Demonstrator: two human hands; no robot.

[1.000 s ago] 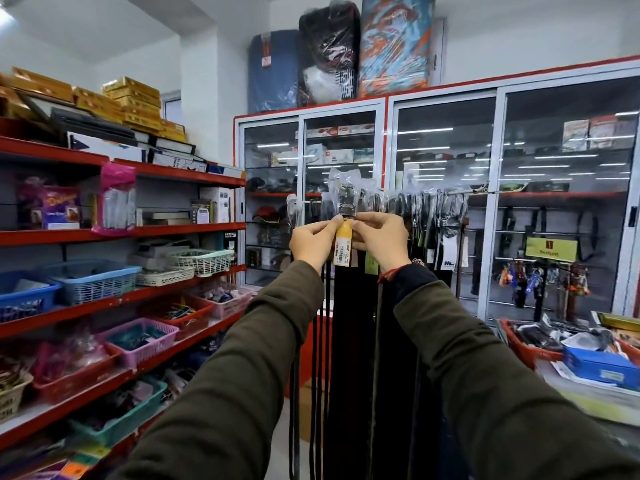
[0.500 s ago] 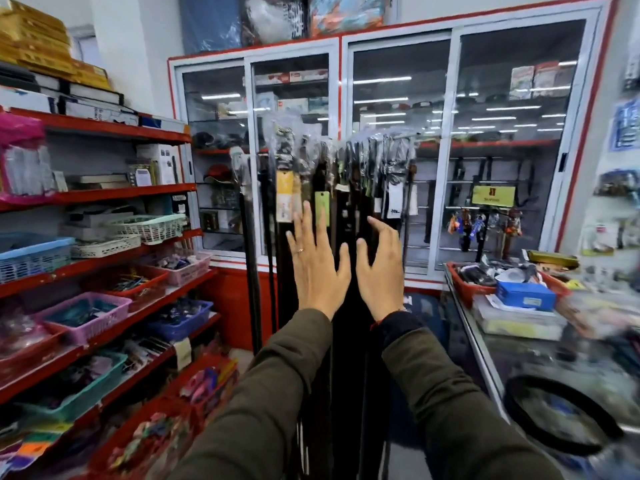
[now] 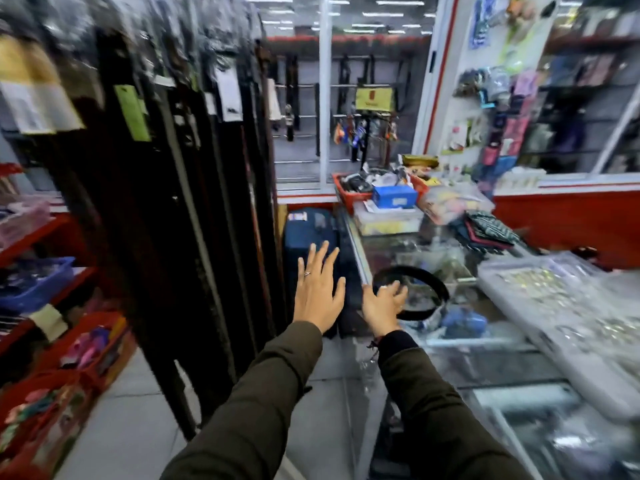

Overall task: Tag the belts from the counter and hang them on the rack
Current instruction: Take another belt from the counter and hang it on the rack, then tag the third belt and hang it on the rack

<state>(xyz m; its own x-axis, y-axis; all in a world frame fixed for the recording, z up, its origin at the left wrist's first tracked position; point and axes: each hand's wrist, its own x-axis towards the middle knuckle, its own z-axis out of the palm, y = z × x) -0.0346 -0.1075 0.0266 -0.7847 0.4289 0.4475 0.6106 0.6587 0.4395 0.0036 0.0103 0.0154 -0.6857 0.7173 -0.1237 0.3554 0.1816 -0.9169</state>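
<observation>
Two arms in dark olive sleeves reach forward from the bottom of the view. The left hand (image 3: 317, 289) is flat and empty, its fingers (image 3: 323, 252) spread apart, a ring on one of them, held in front of a blue suitcase (image 3: 304, 233) on the floor. The right hand (image 3: 382, 303) is beside it, fingers loosely apart, at the near left edge of a coiled belt (image 3: 414, 292); motion blur makes it hard to say whether it touches the belt.

The belt is black, rolled into a wide open loop, and lies on the glass desk (image 3: 485, 368) near its left edge. Through the glass top, blurred goods show on the shelves below. A long clear plastic pack (image 3: 561, 313) lies on the right of the desk.

Left of the hands, the rack (image 3: 166, 188) is crowded with dark belts hanging straight down almost to the tiled floor (image 3: 131, 427), with white, green and yellow tags near their tops. Red shelves (image 3: 31, 237) with baskets run along the far left.

Farther along the desk sit folded dark cloth (image 3: 485, 230), a blue box (image 3: 393, 197) and a red basket (image 3: 349, 195) of small items. Behind them stands a glass cabinet (image 3: 325, 109) with a red trim, and more belts hang inside.
</observation>
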